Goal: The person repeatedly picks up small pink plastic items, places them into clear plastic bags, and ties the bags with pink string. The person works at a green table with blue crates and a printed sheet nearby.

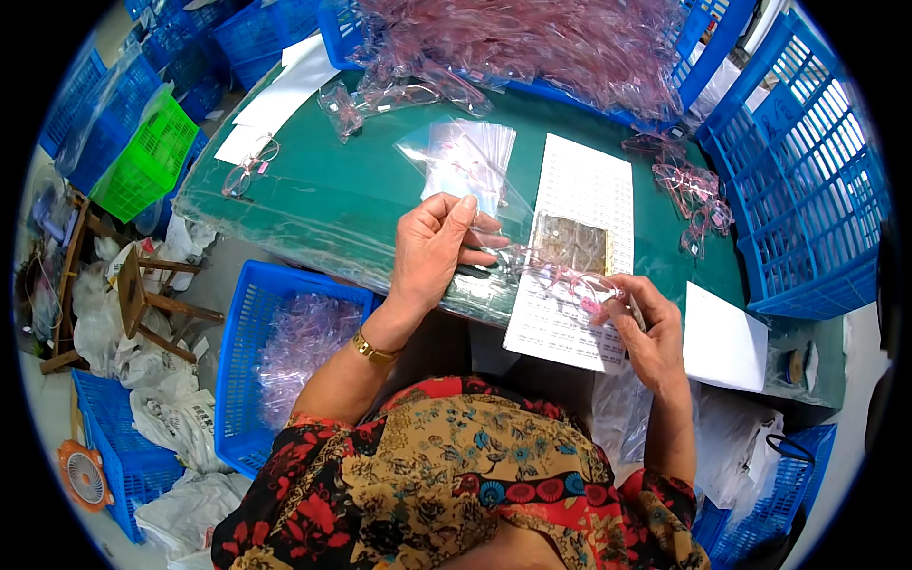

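My right hand [648,331] grips a pink-framed pair of eyeglasses [588,285] with a small pink tag, held over a printed label sheet [590,171]. My left hand [431,249] is raised left of the glasses, thumb against the forefinger, pinching what looks like a clear plastic sleeve [509,196]; its outline is hard to make out. Just beyond that hand lies a fanned stack of clear sleeves [491,146] on the green tabletop [320,185]. A worn flat block [576,242] rests on the label sheet, partly behind the glasses.
A blue crate [527,50] heaped with bagged pink glasses stands at the back. More pink glasses [695,189] lie right, near a tilted blue crate [805,164]. One pair [249,169] sits left by white paper [285,92]. A blue basket [239,370] of filled sleeves stands at lower left.
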A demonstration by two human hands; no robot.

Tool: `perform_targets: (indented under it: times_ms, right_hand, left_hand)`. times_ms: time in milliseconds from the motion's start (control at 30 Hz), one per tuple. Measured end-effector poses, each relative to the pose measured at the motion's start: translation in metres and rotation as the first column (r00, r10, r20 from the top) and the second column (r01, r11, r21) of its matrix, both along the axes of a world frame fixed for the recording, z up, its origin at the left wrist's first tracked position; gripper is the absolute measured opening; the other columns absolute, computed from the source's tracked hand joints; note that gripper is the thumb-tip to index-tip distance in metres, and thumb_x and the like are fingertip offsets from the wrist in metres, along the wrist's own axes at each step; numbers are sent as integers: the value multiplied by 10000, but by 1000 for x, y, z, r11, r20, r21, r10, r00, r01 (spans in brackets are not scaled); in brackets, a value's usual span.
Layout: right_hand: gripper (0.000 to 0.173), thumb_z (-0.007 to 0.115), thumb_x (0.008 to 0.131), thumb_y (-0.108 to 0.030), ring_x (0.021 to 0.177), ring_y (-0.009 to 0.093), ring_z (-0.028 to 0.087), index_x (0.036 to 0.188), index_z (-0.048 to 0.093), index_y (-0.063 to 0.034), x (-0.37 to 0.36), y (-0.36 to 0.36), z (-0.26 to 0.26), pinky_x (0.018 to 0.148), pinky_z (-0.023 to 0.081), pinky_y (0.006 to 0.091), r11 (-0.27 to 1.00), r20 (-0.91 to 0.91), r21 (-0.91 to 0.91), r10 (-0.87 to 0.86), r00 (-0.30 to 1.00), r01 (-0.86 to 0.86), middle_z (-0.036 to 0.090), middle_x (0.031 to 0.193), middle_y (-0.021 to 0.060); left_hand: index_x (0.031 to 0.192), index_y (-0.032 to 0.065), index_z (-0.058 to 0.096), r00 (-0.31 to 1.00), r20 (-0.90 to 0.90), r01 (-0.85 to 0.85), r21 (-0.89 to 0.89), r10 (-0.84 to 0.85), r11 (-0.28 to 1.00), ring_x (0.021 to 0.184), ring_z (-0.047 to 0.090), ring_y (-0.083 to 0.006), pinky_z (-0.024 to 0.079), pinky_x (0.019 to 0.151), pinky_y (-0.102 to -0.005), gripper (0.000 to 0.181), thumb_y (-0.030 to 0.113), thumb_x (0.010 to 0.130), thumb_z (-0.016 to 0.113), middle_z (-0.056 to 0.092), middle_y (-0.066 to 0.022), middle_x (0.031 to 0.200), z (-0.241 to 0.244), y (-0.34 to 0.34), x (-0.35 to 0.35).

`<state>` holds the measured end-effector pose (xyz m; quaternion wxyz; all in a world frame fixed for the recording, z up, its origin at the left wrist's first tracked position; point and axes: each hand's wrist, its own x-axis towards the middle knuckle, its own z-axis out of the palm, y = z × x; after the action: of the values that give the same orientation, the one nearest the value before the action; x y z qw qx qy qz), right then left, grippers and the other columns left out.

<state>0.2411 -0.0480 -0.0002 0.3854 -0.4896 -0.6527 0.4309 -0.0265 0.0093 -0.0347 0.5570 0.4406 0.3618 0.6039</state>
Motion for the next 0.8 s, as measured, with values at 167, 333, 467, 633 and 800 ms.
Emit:
perform_targets:
  times_ms: [167, 333, 467, 633, 800]
  right_hand:
    - [304, 615, 814, 23, 722, 150, 624, 1114, 594, -17, 3, 3, 1, 631, 476, 287, 967, 275, 248, -133, 952, 64, 642, 814, 138]
    - [361, 670, 761, 17, 761, 254, 641, 1111, 614, -53, -17, 1, 10, 605, 512, 328, 733, 363, 678, -407, 838, 61, 596, 962, 145]
    - [373, 736, 734, -48, 686, 231, 641, 1087, 628, -96, -52, -7, 6, 565, 521, 313, 763, 311, 647, -275, 910, 10, 598, 922, 92]
    - [367, 779, 728, -137, 628, 202, 616, 1049, 605, -92, -78, 1, -2, 499, 482, 321, 770, 416, 634, -264, 870, -69, 565, 857, 56]
    - [326, 776, 740, -186, 591, 209, 590, 992, 591, -94, -91, 0, 0, 470, 457, 320, 776, 504, 625, -318, 804, -85, 539, 834, 46]
  left_hand:
    - [878, -23, 584, 998, -55, -14, -3, 14, 1000, 759, 706, -242, 595, 548, -256, 300, 258, 972, 538, 666, -152, 860, 0, -1, 1]
    - [878, -28, 579, 998, -56, -21, -16, 20, 1000, 757, 706, -243, 594, 547, -255, 299, 253, 970, 543, 663, -148, 866, -2, 0, 2]
    - [879, -30, 576, 998, -67, -13, -23, 11, 1000, 750, 705, -234, 593, 548, -252, 298, 252, 971, 541, 661, -149, 869, -1, 0, 3]
    - [883, -34, 575, 1000, -28, 3, -53, -4, 999, 746, 705, -227, 593, 548, -251, 304, 253, 974, 535, 661, -153, 871, -1, -1, 3]
    - [890, -44, 565, 999, 12, 34, -79, -33, 996, 727, 707, -253, 595, 539, -256, 321, 261, 980, 519, 653, -162, 881, 0, -2, 0]
